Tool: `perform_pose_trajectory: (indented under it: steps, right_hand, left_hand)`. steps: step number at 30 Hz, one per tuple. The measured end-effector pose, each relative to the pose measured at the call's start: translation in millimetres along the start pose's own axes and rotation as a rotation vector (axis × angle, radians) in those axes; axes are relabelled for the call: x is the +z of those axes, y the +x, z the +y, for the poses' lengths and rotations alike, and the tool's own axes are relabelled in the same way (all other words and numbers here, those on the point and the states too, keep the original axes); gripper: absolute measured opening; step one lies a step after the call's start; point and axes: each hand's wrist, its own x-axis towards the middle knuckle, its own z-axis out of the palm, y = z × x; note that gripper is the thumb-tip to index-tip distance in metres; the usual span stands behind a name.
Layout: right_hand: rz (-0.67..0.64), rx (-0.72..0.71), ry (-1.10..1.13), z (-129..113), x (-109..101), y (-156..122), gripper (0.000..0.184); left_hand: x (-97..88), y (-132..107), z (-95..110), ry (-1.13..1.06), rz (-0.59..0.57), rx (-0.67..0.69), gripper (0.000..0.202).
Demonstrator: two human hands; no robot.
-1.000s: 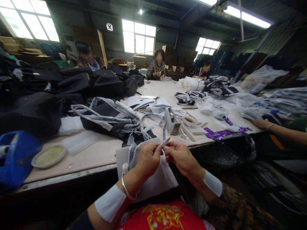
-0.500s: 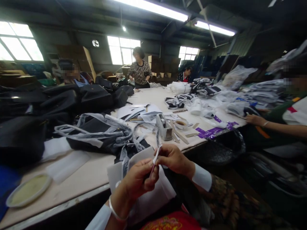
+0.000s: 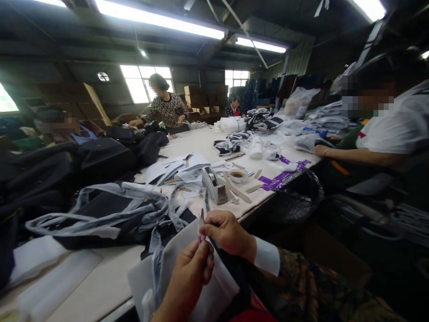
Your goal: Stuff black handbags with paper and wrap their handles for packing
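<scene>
My left hand (image 3: 190, 273) is closed around the lower part of a thin, narrow pinkish-white strip (image 3: 201, 223). Thumb and fingers of my right hand (image 3: 230, 233) pinch the same strip just above. What exactly the strip is cannot be made out. Behind my fingers rises a film-wrapped strap (image 3: 207, 202). A white sheet (image 3: 144, 273) stands upright under and behind my hands, beside a black bag (image 3: 110, 210) whose straps are wrapped in whitish film.
A tape dispenser (image 3: 214, 187), a tape roll (image 3: 238, 174) and cardboard strips (image 3: 236, 190) lie ahead on the table (image 3: 110, 277). Black bags (image 3: 103, 156) are heaped at left. Purple tape (image 3: 278, 181) hangs at the table edge. Several co-workers are around the table, one (image 3: 385, 129) at right.
My view has turned to the right, so the scene shifts left. My hands stay together; the strip now points more upright and its pinkish end shows above my right fingers.
</scene>
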Motion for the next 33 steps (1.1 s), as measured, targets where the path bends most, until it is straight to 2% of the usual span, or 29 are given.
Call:
perform_pose_trajectory:
  steps: [2,5,7,9,13,15,17,20,22,24,25,26,29,31,33]
  right_hand:
    - [-0.080,0.073,0.142,3.8,-0.9,-3.8,0.036]
    - [-0.250,0.243,0.436,10.4,-0.2,-12.0,0.041]
    - [-0.236,0.309,0.555,15.3,-0.6,-16.7,0.041]
    - [-0.154,0.345,0.577,19.7,-3.7,-18.8,0.043]
    - [-0.002,0.288,0.308,26.1,-16.7,-17.2,0.045]
    - [0.010,0.261,0.217,28.7,-21.6,-17.1,0.045]
    - [-0.008,0.272,0.213,30.5,-23.3,-18.9,0.045]
    - [-0.028,0.326,0.246,29.2,-23.6,-24.0,0.040]
    - [-0.062,0.364,0.306,24.3,-27.3,-29.4,0.036]
    - [-0.109,0.391,0.374,16.8,-36.3,-38.2,0.034]
    - [-0.132,0.405,0.400,12.9,-42.2,-44.4,0.034]
    - [-0.160,0.423,0.413,9.5,-48.3,-51.9,0.033]
    - [-0.310,0.526,0.424,7.3,-59.5,-82.1,0.034]
    - [-0.463,0.614,0.439,14.6,-55.2,-106.3,0.036]
    - [-0.549,0.672,0.485,26.8,-42.1,-128.5,0.039]
  left_hand:
    - [2.2,-1.3,-3.0,-0.198,-0.118,-0.093,0.042]
    - [6.6,-2.7,-9.6,-0.470,-0.415,-0.213,0.043]
    - [10.2,-0.3,-14.9,-0.495,-0.508,-0.239,0.044]
    - [13.6,5.2,-19.2,-0.377,-0.439,-0.212,0.045]
    - [17.0,17.6,-23.6,-0.002,-0.068,-0.102,0.051]
    - [17.9,20.7,-25.7,0.074,0.004,-0.081,0.053]
    - [20.0,20.7,-27.8,0.075,0.000,-0.087,0.054]
    - [23.1,12.4,-26.7,0.122,-0.064,-0.153,0.056]
    - [19.4,-0.6,-21.7,0.260,-0.145,-0.165,0.051]
    - [6.1,-19.8,-15.8,0.474,-0.165,-0.065,0.039]
    - [-4.5,-31.6,-14.2,0.592,-0.133,0.025,0.032]
    - [-17.1,-44.4,-14.2,0.704,-0.037,0.140,0.028]
    - [-57.8,-86.0,-27.2,0.903,0.326,0.389,0.016]
    - [-79.5,-110.6,-44.1,0.915,0.575,0.397,0.017]
    - [-94.1,-127.5,-61.6,0.849,0.786,0.270,0.030]
